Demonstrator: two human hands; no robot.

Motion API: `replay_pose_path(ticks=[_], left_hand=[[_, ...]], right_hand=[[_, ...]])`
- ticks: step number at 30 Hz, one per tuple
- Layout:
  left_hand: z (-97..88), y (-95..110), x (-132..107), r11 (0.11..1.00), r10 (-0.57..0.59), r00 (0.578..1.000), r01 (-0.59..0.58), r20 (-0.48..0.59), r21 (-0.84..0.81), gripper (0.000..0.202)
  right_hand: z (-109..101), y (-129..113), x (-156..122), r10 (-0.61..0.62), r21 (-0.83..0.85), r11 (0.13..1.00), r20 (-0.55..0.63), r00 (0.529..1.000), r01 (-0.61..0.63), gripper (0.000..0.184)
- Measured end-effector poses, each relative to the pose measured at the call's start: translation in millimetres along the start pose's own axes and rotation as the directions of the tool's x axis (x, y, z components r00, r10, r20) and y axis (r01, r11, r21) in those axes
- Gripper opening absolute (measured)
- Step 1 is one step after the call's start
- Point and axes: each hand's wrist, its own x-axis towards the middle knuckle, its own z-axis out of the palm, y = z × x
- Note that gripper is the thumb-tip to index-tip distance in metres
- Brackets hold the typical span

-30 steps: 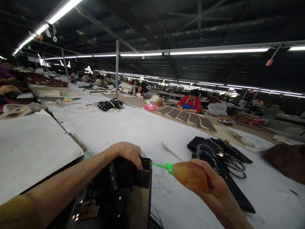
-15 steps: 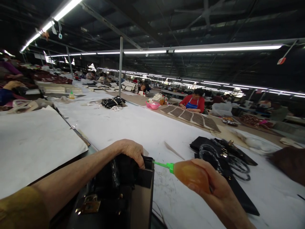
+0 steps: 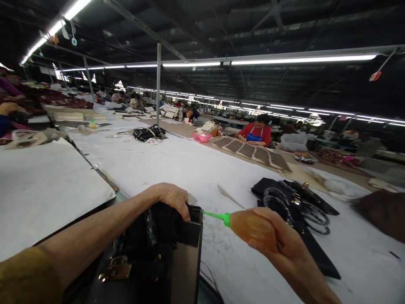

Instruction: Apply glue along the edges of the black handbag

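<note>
A black handbag [image 3: 142, 249] with a gold clasp [image 3: 115, 269] stands at the table edge close to me. My left hand [image 3: 173, 198] grips its top right corner, fingers curled over the black material. In my right hand [image 3: 281, 236] is a squeeze bottle [image 3: 251, 228] of amber liquid, lying on its side with a green nozzle [image 3: 218, 216] pointing left. The nozzle's tip meets the edge of the bag's corner, just beside my left fingers. Part of the bag lies hidden behind my left forearm.
Another black bag [image 3: 294, 202] with wrapped handles lies to the right on the white table [image 3: 177, 160]. Across it, a person in red [image 3: 257, 131] bends over brown striped panels [image 3: 249, 150]. A pink basin [image 3: 201, 136] and a dark bundle [image 3: 147, 132] sit farther back.
The nozzle stays at the bag's corner edge, with both hands keeping their hold. The whole view has shifted slightly; the hands appear a little higher and farther left.
</note>
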Motion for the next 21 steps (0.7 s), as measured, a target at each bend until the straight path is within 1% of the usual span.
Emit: replay_pose_path(ticks=[3,7,11,15,21], left_hand=[[-1.1,-1.0,-0.1,1.0,0.004,1.0,-0.004,-0.011,-0.006,0.025],[-3.2,-2.3,0.3,1.0,0.025,0.997,-0.024,-0.069,0.019,0.027],[-3.6,-1.5,1.6,0.998,0.061,0.993,-0.057,-0.098,0.04,0.03],[-2.3,-0.1,3.2,0.995,0.077,0.989,-0.069,-0.124,0.07,0.031],[-0.7,0.6,4.3,0.992,0.095,0.984,-0.08,-0.151,0.097,0.031]], right_hand=[[3.4,2.3,-1.1,-0.001,-0.009,1.0,-0.007,1.0,0.001,0.04],[4.3,-0.2,-1.9,0.017,-0.025,1.0,0.014,1.0,-0.016,0.04],[2.5,-3.4,-2.3,0.074,0.025,0.997,0.016,0.997,-0.075,0.041],[2.2,-5.0,-2.7,0.146,0.067,0.987,-0.01,0.989,-0.145,0.045],[4.5,-4.5,-2.3,0.134,0.022,0.991,0.009,0.991,-0.134,0.043]])
